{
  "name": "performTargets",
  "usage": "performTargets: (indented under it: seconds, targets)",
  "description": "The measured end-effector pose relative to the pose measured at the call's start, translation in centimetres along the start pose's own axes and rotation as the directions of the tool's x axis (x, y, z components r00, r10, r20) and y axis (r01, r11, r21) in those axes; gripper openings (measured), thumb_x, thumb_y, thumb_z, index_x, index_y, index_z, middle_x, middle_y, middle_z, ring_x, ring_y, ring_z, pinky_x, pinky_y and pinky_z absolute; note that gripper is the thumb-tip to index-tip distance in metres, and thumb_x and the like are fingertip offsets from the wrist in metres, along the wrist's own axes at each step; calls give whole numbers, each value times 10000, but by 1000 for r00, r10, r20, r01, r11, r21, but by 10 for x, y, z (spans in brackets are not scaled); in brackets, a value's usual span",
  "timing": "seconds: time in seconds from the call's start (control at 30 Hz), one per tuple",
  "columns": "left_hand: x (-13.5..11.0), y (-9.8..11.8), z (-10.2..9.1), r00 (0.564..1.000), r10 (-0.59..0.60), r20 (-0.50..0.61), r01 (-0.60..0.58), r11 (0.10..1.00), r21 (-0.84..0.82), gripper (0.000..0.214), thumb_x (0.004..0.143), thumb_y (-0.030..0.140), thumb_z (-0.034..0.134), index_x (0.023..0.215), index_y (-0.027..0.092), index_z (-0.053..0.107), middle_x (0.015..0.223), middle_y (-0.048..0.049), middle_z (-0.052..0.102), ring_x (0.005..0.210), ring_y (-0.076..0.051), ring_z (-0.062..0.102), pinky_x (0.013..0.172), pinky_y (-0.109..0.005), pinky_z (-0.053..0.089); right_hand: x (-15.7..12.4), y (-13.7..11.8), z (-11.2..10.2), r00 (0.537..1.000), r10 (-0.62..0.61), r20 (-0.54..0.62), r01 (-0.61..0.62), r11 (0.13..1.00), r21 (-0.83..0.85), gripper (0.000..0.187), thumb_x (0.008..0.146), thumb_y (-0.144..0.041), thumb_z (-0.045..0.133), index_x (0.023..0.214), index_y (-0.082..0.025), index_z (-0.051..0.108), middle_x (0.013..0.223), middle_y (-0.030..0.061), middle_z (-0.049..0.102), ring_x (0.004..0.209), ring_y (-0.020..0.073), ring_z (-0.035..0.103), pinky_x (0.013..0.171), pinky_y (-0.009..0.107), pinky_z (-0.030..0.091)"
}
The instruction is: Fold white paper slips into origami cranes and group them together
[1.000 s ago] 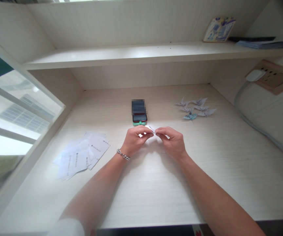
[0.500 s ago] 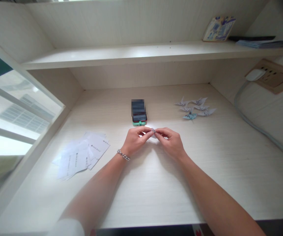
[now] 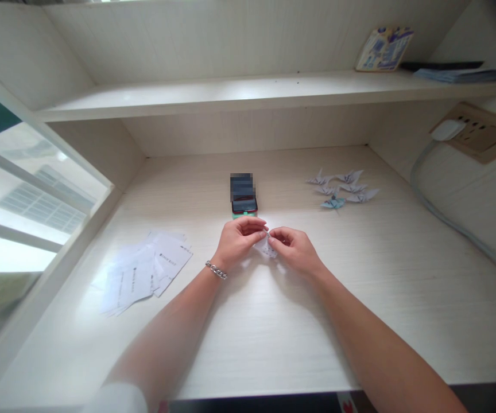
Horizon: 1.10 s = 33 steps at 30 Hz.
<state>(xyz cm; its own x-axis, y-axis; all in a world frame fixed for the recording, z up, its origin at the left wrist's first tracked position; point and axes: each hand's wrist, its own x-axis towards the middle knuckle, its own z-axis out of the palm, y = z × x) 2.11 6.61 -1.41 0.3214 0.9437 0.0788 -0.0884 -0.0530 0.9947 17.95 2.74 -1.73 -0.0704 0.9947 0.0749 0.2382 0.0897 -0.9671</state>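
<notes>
Between my fingertips is a small piece of folded white paper point(image 3: 267, 247) with dark print on it, partly covered by the fingers. My left hand point(image 3: 240, 239) pinches it from the left, a chain bracelet at that wrist. From the right, my right hand point(image 3: 293, 246) pinches the same paper between thumb and forefinger. Just beyond my left hand lies a phone point(image 3: 244, 203), with a green item at its near end. Several folded paper cranes point(image 3: 351, 188) stand at the back right, mostly white, and a light blue crane point(image 3: 333, 203) is in front of them.
Loose printed white sheets point(image 3: 138, 272) lie overlapping at the left of the desk. A shelf point(image 3: 231, 97) runs above the back, carrying a small colourful box point(image 3: 383, 50) at its right. On the right wall, a white plug point(image 3: 447, 131) sits in a socket panel, its cable hanging onto the desk.
The folded paper now hangs lower and shows more of its printed surface below my fingers. My left hand has shifted slightly away from me, over the phone's green end.
</notes>
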Motion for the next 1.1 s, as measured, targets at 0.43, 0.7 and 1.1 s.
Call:
performTargets:
  seconds: [0.43, 0.7, 1.1]
  targets:
    - [-1, 0, -1, 998, -57, -17, 58, 998, 20, 303, 624, 265, 750, 876, 125, 656, 818, -86, 691, 771, -175, 651, 720, -300, 516, -1, -2, 0, 1000, 10, -17, -11, 996, -84, 191, 766, -292, 557, 823, -161, 684, 762, 51, 682, 661, 168, 593, 599, 272, 446]
    - [0, 0, -1, 996, -87, -30, 87, 996, -6, 285, 622, 255, 744, 856, 124, 649, 781, -79, 689, 720, -169, 646, 651, -279, 504, -1, 1, 2, 998, 55, -29, -55, 998, 29, 190, 725, -305, 602, 798, -147, 679, 749, 66, 686, 652, 179, 603, 585, 288, 457]
    - [-8, 2, 12, 998, -31, -55, 34, 998, 46, 293, 693, 206, 667, 902, 188, 463, 734, -19, 635, 680, -142, 624, 624, -260, 496, 0, -3, 2, 993, 100, -60, -102, 994, -27, 150, 693, -297, 576, 662, -162, 633, 600, 6, 603, 553, 137, 521, 505, 244, 376]
